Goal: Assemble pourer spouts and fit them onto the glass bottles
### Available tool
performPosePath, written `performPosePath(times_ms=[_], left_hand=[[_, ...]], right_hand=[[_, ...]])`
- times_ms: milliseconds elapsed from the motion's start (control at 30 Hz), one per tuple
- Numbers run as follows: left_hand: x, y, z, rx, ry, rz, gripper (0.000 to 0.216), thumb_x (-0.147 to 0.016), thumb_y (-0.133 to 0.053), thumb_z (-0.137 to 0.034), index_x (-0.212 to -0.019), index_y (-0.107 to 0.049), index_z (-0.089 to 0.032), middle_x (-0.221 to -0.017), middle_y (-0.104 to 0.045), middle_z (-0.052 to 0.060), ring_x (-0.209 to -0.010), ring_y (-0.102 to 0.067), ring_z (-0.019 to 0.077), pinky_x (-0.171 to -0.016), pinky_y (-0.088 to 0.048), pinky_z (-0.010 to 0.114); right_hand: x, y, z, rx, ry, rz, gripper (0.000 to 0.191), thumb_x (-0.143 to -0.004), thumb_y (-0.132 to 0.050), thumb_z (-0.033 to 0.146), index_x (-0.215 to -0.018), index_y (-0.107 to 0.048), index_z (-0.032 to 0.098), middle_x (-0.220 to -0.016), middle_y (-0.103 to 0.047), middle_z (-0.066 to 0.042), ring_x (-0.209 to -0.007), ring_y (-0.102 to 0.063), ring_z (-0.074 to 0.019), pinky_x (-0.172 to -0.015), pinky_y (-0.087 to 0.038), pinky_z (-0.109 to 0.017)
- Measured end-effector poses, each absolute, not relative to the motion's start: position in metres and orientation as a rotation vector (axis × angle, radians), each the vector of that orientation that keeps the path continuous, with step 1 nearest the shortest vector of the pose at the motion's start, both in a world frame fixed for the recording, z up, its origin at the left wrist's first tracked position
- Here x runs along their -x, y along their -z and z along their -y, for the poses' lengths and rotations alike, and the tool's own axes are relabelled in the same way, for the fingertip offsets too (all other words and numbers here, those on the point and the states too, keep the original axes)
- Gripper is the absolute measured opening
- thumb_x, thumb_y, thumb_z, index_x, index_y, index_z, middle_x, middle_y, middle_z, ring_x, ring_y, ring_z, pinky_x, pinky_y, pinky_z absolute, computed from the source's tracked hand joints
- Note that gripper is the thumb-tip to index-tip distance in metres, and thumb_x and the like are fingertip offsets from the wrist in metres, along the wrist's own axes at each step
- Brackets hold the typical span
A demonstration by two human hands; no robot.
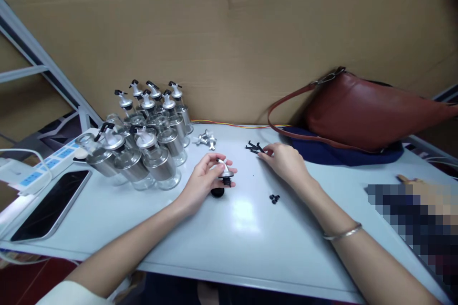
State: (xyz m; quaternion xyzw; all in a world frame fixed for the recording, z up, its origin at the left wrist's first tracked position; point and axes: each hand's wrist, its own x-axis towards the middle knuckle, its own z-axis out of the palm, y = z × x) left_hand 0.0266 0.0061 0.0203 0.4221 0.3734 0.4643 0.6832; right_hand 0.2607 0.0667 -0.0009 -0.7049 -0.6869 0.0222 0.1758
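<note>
My left hand (209, 178) is closed on a bottle pourer (225, 175), its silver spout up and its ribbed black stopper below. Just under these fingers a round black piece (217, 193) sits on the table. My right hand (284, 159) pinches at the end of a small pile of black hooked pieces (254, 147), thumb and forefinger meeting on one of them. Nearer me lie several tiny black caps (275, 198). Behind my left hand rests a cluster of silver spout parts (206, 139).
Glass bottles with steel sleeves (161, 164), many topped with pourers, crowd the left. A phone (52, 205) and a power strip (50, 162) lie beyond them. A brown bag (358, 109) rests on dark blue cloth (322, 152). Another person's hand (425, 193) is at right. Cardboard (229, 47) walls the back.
</note>
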Motion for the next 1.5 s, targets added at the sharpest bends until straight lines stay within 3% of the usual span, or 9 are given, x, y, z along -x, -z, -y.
performPosePath(times_ms=[333, 500, 567, 600, 700, 867, 1100, 1267, 1500], left_hand=[[-0.029, -0.020, -0.001, -0.984, -0.941, -0.831, 0.049, -0.076, -0.075, -0.037, -0.108, -0.040, -0.023, -0.082, -0.063, -0.001, -0.090, -0.070, 0.0234, -0.065, -0.057, 0.031], [-0.028, -0.020, 0.002, -1.027, -0.957, -0.807, 0.043, -0.082, -0.068, -0.033, -0.112, -0.038, -0.023, -0.083, -0.063, 0.000, -0.086, -0.068, 0.0210, -0.064, -0.055, 0.029], [-0.028, -0.021, 0.003, -1.075, -0.961, -0.811, 0.040, -0.085, -0.064, -0.029, -0.114, -0.038, -0.023, -0.082, -0.064, 0.001, -0.083, -0.067, 0.0176, -0.067, -0.052, 0.028], [-0.027, -0.021, 0.004, -1.100, -0.961, -0.813, 0.038, -0.086, -0.062, -0.027, -0.114, -0.037, -0.023, -0.081, -0.064, 0.000, -0.080, -0.065, 0.0154, -0.068, -0.051, 0.027], [-0.027, -0.021, 0.005, -1.169, -0.953, -0.794, 0.037, -0.088, -0.059, -0.021, -0.116, -0.037, -0.023, -0.079, -0.061, -0.002, -0.072, -0.062, 0.0105, -0.071, -0.047, 0.024], [-0.026, -0.017, 0.006, -1.222, -0.954, -0.728, 0.037, -0.090, -0.056, -0.018, -0.120, -0.036, -0.025, -0.080, -0.058, -0.003, -0.079, -0.064, 0.0106, -0.073, -0.045, 0.022], [-0.026, -0.014, 0.005, -1.261, -0.964, -0.712, 0.028, -0.091, -0.054, -0.018, -0.116, -0.041, -0.023, -0.079, -0.058, -0.003, -0.079, -0.064, 0.0099, -0.073, -0.046, 0.021], [-0.027, -0.013, 0.004, -1.244, -1.007, -0.725, 0.013, -0.089, -0.059, -0.020, -0.098, -0.051, -0.019, -0.083, -0.063, 0.000, -0.078, -0.064, 0.0102, -0.073, -0.048, 0.022], [-0.026, -0.017, 0.000, -1.043, -1.067, -0.747, 0.030, -0.076, -0.076, -0.030, -0.089, -0.051, -0.019, -0.077, -0.069, 0.000, -0.076, -0.069, 0.0150, -0.070, -0.051, 0.026]], right_hand=[[-0.261, 0.005, -0.060, 1.984, -0.019, 2.003, 0.017, -0.081, -0.054, 0.017, -0.076, -0.070, 0.018, -0.089, -0.071, -0.010, -0.071, -0.063, -0.0236, -0.055, -0.030, -0.031], [-0.258, -0.003, -0.052, 1.867, -0.152, 1.930, 0.013, -0.083, -0.051, 0.023, -0.079, -0.061, 0.018, -0.084, -0.069, -0.009, -0.071, -0.062, -0.0215, -0.060, -0.040, -0.030], [-0.251, -0.010, -0.044, 1.709, -0.426, 1.905, 0.018, -0.088, -0.047, 0.032, -0.082, -0.058, 0.019, -0.075, -0.067, -0.006, -0.066, -0.061, -0.0179, -0.060, -0.044, -0.028], [-0.247, -0.013, -0.039, 1.542, -0.725, 1.828, 0.022, -0.089, -0.049, 0.038, -0.083, -0.057, 0.019, -0.072, -0.065, -0.005, -0.063, -0.060, -0.0168, -0.059, -0.045, -0.028], [-0.232, -0.020, -0.024, 1.148, -1.364, 1.528, 0.031, -0.080, -0.066, 0.049, -0.082, -0.056, 0.019, -0.070, -0.062, -0.001, -0.058, -0.055, -0.0132, -0.057, -0.045, -0.027], [-0.217, -0.023, -0.012, 1.046, -1.705, 1.382, 0.034, -0.075, -0.076, 0.047, -0.076, -0.059, 0.018, -0.062, -0.058, 0.002, -0.055, -0.051, -0.0094, -0.057, -0.043, -0.025], [-0.220, -0.026, -0.011, 1.065, -1.769, 1.342, 0.033, -0.073, -0.078, 0.044, -0.073, -0.060, 0.017, -0.059, -0.058, 0.002, -0.050, -0.050, -0.0090, -0.052, -0.043, -0.025], [-0.218, -0.027, -0.009, 1.022, -1.773, 1.339, 0.030, -0.075, -0.078, 0.042, -0.075, -0.061, 0.017, -0.061, -0.060, 0.002, -0.051, -0.052, -0.0085, -0.052, -0.044, -0.023], [-0.213, -0.023, -0.001, 0.971, -1.344, 1.585, 0.030, -0.074, -0.080, 0.035, -0.097, -0.068, 0.021, -0.073, -0.066, 0.001, -0.067, -0.062, -0.0137, -0.067, -0.053, -0.028]])
